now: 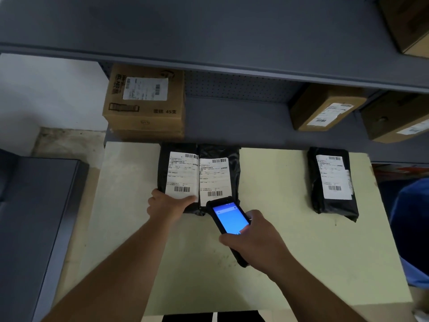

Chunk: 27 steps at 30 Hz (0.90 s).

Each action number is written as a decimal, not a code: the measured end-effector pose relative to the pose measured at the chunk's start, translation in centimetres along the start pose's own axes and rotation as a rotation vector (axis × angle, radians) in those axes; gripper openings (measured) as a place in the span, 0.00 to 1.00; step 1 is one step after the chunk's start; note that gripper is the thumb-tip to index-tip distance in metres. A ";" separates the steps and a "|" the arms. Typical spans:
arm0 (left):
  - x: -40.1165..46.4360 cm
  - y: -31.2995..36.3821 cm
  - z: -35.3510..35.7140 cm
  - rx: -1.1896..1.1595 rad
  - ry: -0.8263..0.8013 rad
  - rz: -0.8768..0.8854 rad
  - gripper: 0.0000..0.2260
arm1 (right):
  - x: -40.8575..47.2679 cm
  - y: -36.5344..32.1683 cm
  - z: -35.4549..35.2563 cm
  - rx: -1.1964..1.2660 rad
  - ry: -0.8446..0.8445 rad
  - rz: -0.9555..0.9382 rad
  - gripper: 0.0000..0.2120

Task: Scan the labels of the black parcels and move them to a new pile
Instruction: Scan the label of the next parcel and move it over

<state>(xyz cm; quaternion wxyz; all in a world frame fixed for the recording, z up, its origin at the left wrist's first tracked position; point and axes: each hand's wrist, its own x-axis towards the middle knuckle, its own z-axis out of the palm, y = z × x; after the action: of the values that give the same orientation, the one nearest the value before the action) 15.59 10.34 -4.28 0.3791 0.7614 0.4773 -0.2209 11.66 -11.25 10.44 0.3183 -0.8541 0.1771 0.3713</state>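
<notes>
Under left fingers, black parcel, scanner beside

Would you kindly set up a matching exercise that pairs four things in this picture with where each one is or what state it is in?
Things:
1. handheld scanner
2. left parcel of the touching pair
3. lone black parcel
4. large cardboard box

Places or states:
A. on the shelf behind the table's left corner
B. alone at the table's right side
C. held in the right hand, screen lit blue
D. left hand resting on its near edge

Pairs: 1-C, 2-D, 3-B, 4-A
</notes>
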 end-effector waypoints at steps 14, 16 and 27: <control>-1.6 1.7 0.4 -0.042 -0.006 -0.037 0.50 | 0.3 1.2 -0.6 0.047 0.018 0.029 0.27; -1.6 1.7 0.1 -0.077 -0.016 -0.042 0.49 | 0.1 1.4 -0.8 0.042 0.018 0.026 0.27; -3.0 0.6 -2.2 -0.253 -0.076 -0.019 0.45 | -1.3 1.6 -1.7 0.028 0.028 -0.018 0.26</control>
<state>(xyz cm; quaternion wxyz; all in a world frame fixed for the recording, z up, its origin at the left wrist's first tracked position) 14.79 10.23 -0.65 0.4878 0.6940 0.4939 -0.1911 10.80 -13.48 11.60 0.3311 -0.8562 0.1792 0.3539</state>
